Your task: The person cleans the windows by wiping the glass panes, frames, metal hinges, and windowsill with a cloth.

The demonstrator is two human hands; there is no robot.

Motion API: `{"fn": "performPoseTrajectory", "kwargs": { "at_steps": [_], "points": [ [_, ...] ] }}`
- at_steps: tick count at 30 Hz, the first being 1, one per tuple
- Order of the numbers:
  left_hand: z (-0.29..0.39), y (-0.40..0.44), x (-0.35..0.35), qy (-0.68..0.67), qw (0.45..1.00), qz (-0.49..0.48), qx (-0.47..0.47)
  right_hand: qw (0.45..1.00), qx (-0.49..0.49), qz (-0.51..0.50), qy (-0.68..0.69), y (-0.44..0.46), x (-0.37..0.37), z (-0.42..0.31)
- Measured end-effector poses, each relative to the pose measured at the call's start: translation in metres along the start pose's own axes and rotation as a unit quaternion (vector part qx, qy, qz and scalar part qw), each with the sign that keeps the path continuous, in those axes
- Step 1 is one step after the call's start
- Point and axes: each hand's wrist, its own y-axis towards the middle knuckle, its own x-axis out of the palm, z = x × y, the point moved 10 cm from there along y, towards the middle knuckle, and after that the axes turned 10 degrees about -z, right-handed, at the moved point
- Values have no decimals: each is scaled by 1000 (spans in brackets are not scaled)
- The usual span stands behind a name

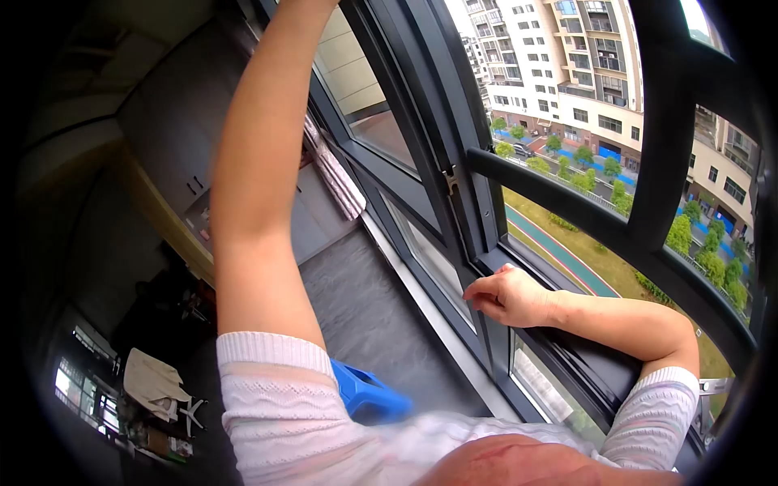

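Right hand [512,296] curls loosely at the window frame [413,89], can't tell if gripping; left hand is out of shot, can't tell. Frame stands just inside the black railing [559,198]: possible pinch if it slides, lost balance if leaning outward.

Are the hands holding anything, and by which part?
The right hand curls by the window frame; whether it grips anything can't be told. The left hand is beyond the top edge, so I can't tell.
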Motion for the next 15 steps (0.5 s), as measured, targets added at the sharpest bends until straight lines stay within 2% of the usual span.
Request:
{"fn": "performPoseTrajectory", "kwargs": {
  "at_steps": [1, 3, 4, 5, 7, 10, 11, 13, 14, 15],
  "points": [
    [8, -12, 1, -15, 1000, 8, -8, 1000, 4, -3, 0, 1, 0, -1],
    [33, -84, 52, -7, 979, -191, -75, 1000, 6, -12, -7, 2, 2, -3],
    [91, -100, -4, -29, 997, -53, 46, 1000, 4, -16, -15, 3, 2, -4],
    [114, -130, -3, -97, 991, -89, 37, 1000, 3, -19, -24, 4, 2, -5],
    [136, -152, -8, -125, 979, -154, 40, 999, 2, -15, -34, 3, 2, -8],
    [109, -130, -8, -125, 983, -107, 75, 1000, 5, -18, -20, 3, 2, -3],
    [85, -104, -12, -67, 993, -60, 78, 999, 13, -20, -21, 3, 2, -3],
    [33, -50, -3, -20, 998, -35, 43, 1000, -2, -13, -10, 2, 3, 0],
    [11, -24, 3, 7, 998, 7, 60, 1000, 6, -17, -3, 1, 3, 2],
    [-13, 2, 5, 11, 998, 5, 64, 1000, 15, -19, 5, 2, 3, 5]
  ]
}}
